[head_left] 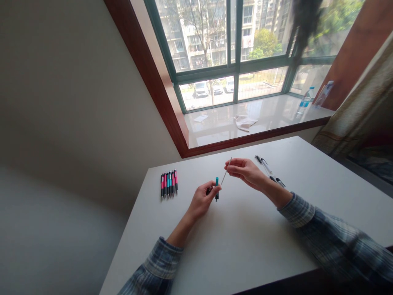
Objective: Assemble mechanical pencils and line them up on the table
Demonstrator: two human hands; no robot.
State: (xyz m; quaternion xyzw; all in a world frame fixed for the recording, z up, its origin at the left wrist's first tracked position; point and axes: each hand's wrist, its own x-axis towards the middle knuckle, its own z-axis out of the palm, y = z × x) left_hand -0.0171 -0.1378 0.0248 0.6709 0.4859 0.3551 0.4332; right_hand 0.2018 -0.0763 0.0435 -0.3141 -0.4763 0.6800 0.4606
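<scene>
My left hand is closed around a teal and black pen barrel, which stands roughly upright between thumb and fingers. Its teal end points up, and a dark end shows below the thumb. In a pinch of thumb and fingertips, my right hand holds a thin pen refill at its upper part. The refill slants down to the left, its lower end close to my left fingertips. Whether that end touches the left hand or the barrel, I cannot tell.
Several pink, teal and black pens lie side by side on the white table to the left. More pens or pen parts lie beyond my right wrist. A windowsill behind holds a cloth and two bottles.
</scene>
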